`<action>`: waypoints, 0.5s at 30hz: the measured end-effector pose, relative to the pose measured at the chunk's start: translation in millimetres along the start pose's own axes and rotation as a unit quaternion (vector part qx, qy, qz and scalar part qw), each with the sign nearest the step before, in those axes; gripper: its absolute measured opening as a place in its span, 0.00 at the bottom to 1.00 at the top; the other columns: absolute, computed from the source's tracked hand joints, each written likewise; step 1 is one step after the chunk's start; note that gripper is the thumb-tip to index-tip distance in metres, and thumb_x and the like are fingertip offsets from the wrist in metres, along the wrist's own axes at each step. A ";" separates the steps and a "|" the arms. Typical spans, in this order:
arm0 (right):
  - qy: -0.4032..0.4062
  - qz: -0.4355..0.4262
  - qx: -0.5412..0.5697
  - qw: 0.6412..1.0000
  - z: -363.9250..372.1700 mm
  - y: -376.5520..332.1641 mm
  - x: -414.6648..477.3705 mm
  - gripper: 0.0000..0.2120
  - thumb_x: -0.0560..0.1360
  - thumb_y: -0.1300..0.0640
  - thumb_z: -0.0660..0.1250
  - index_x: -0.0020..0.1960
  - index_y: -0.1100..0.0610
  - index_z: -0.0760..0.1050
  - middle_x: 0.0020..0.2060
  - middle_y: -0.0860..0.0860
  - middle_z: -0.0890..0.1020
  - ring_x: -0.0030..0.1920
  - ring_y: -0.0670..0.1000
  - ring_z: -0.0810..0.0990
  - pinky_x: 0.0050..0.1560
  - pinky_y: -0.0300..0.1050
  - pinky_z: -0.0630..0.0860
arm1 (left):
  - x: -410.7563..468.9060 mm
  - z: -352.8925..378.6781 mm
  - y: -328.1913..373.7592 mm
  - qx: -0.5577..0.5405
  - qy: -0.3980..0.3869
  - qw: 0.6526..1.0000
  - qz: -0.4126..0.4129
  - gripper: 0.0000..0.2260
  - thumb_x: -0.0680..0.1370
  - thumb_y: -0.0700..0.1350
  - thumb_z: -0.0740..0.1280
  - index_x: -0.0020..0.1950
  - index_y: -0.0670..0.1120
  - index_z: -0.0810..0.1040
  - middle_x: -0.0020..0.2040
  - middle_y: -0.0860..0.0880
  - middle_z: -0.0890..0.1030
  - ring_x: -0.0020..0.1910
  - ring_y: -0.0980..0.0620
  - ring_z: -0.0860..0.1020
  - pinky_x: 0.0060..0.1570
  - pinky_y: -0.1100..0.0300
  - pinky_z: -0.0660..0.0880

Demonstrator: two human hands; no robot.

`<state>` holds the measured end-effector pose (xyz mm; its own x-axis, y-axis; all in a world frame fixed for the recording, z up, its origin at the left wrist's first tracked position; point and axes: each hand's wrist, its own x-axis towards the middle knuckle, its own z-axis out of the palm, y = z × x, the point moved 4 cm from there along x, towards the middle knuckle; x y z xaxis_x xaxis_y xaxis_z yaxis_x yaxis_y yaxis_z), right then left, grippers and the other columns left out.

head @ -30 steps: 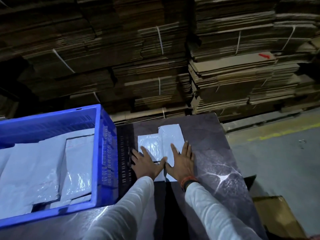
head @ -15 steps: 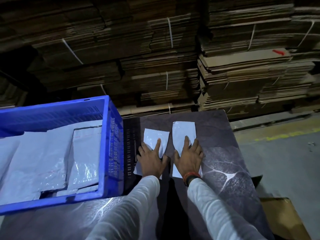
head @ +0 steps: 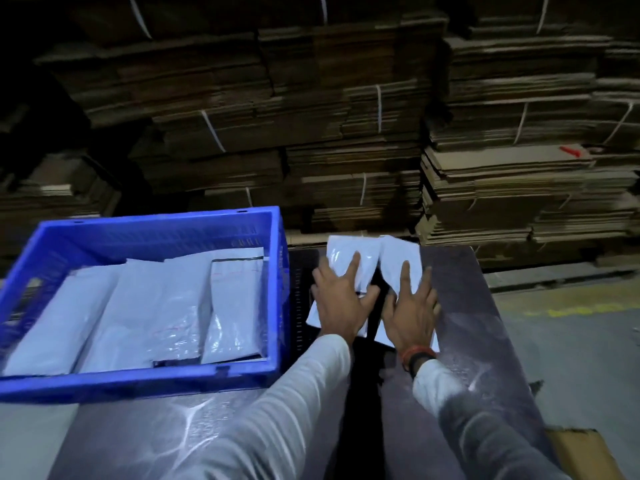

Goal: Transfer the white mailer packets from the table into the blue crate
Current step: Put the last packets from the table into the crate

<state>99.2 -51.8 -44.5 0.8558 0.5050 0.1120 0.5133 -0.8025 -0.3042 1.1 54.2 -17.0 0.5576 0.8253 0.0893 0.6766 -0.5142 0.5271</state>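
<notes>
We're watching the 2 packets on the table (head: 478, 306) shift again. 1 second ago they lay overlapping, and half a second ago they were drawn apart with a clear gap. Now their far ends have swung back together near the table's far edge, with a dark wedge of tabletop open between their near ends.

The left hand (head: 341, 303) presses flat on the left packet (head: 346, 254), fingers straight and spread. The right hand (head: 412, 306) does the same on the right packet (head: 398, 251). Neither hand grips anything; both are palms down.

Both packets sit just right of the blue crate (head: 138, 379) and are not yet in it, while several stowed packets (head: 156, 306) already lie flat inside. We read this as sliding, not lifting, since nothing has left the table. That leaves 2 packets to move. We'd judge each hand must get fingers under an edge before anything goes over the crate wall.
</notes>
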 end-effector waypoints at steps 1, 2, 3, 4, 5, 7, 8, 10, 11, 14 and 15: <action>0.014 -0.005 0.002 1.000 -12.2 -13.2 2.7 0.31 0.74 0.48 0.56 0.77 0.52 0.58 0.75 0.65 0.59 0.63 0.67 0.67 0.59 0.63 0.67 | 4.8 -17.7 3.9 -0.011 0.019 1.000 0.011 0.32 0.70 0.64 0.62 0.74 0.58 0.68 0.73 0.37 0.62 0.65 0.36 0.65 0.58 0.43 0.68; 0.030 -0.013 0.008 0.999 -24.7 -28.5 5.4 0.31 0.75 0.47 0.55 0.77 0.52 0.58 0.75 0.65 0.58 0.63 0.67 0.67 0.59 0.63 0.66 | 10.1 -36.0 5.5 -0.022 0.038 0.999 0.019 0.32 0.69 0.64 0.62 0.73 0.58 0.68 0.74 0.37 0.61 0.66 0.36 0.64 0.58 0.43 0.68; 0.048 -0.023 0.016 0.998 -37.7 -45.8 7.2 0.31 0.75 0.47 0.55 0.77 0.53 0.58 0.75 0.65 0.58 0.64 0.67 0.67 0.59 0.63 0.66 | 15.3 -54.8 4.4 -0.032 0.056 0.998 0.024 0.32 0.69 0.64 0.63 0.73 0.58 0.68 0.74 0.37 0.60 0.67 0.36 0.63 0.60 0.42 0.68; 0.066 -0.034 0.024 0.997 -49.6 -64.1 8.5 0.31 0.75 0.48 0.55 0.77 0.53 0.58 0.75 0.65 0.57 0.65 0.67 0.66 0.60 0.63 0.66 | 19.9 -74.0 0.7 -0.041 0.074 0.996 0.027 0.32 0.70 0.64 0.63 0.73 0.59 0.68 0.74 0.37 0.60 0.68 0.36 0.63 0.61 0.41 0.67; 0.083 -0.047 0.033 0.995 -60.3 -83.5 9.0 0.31 0.76 0.48 0.55 0.77 0.54 0.58 0.75 0.65 0.57 0.66 0.67 0.64 0.60 0.63 0.65 | 23.9 -94.2 -4.5 -0.048 0.091 0.994 0.029 0.31 0.70 0.63 0.64 0.73 0.59 0.67 0.75 0.37 0.59 0.69 0.36 0.63 0.63 0.41 0.67; 0.109 -0.068 0.050 0.990 -76.2 -125.6 6.5 0.30 0.76 0.49 0.56 0.77 0.55 0.58 0.76 0.65 0.56 0.67 0.67 0.63 0.62 0.64 0.64 | 28.9 -136.2 -21.9 -0.049 0.122 0.991 0.026 0.31 0.71 0.62 0.65 0.74 0.59 0.67 0.75 0.37 0.60 0.69 0.37 0.63 0.62 0.42 0.67; 0.119 -0.076 0.057 0.988 -81.4 -148.6 2.9 0.30 0.76 0.49 0.56 0.77 0.55 0.57 0.76 0.65 0.56 0.67 0.67 0.64 0.62 0.64 0.63 | 29.9 -157.7 -34.7 -0.043 0.137 0.989 0.022 0.30 0.71 0.61 0.65 0.74 0.59 0.67 0.75 0.37 0.60 0.68 0.37 0.63 0.61 0.43 0.67; 0.129 -0.092 0.069 0.985 -85.6 -196.4 -8.2 0.31 0.76 0.48 0.55 0.77 0.55 0.58 0.75 0.65 0.56 0.65 0.67 0.65 0.60 0.64 0.64 | 30.6 -196.0 -67.9 -0.027 0.165 0.986 0.011 0.29 0.72 0.61 0.65 0.74 0.59 0.67 0.75 0.38 0.60 0.68 0.38 0.63 0.60 0.44 0.67; 0.128 -0.105 0.077 0.983 -84.7 -221.6 -15.9 0.31 0.75 0.48 0.55 0.77 0.55 0.58 0.75 0.66 0.56 0.65 0.67 0.65 0.59 0.63 0.65 | 30.4 -213.0 -89.3 -0.017 0.174 0.985 0.002 0.29 0.72 0.61 0.64 0.74 0.59 0.67 0.75 0.38 0.60 0.69 0.38 0.63 0.61 0.44 0.67; 0.106 -0.142 0.090 0.980 -70.1 -295.5 -48.0 0.31 0.75 0.48 0.55 0.77 0.55 0.58 0.75 0.66 0.56 0.65 0.67 0.65 0.59 0.63 0.65 | 23.0 -251.7 -165.1 0.014 0.177 0.983 -0.043 0.29 0.73 0.61 0.64 0.74 0.59 0.66 0.76 0.38 0.59 0.71 0.38 0.61 0.63 0.42 0.66; 0.096 -0.150 0.093 0.980 -62.0 -318.3 -60.9 0.32 0.74 0.48 0.55 0.77 0.56 0.59 0.75 0.66 0.57 0.65 0.67 0.66 0.59 0.63 0.65 | 18.4 -261.1 -190.9 0.024 0.176 0.982 -0.059 0.29 0.73 0.61 0.64 0.74 0.58 0.66 0.76 0.38 0.59 0.71 0.37 0.61 0.63 0.41 0.66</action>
<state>-112.4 153.1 104.2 0.6731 0.6260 0.3938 0.7388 -0.5456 -0.3955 -243.4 228.6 104.6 0.2798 0.9049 0.3206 0.7525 -0.4141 0.5121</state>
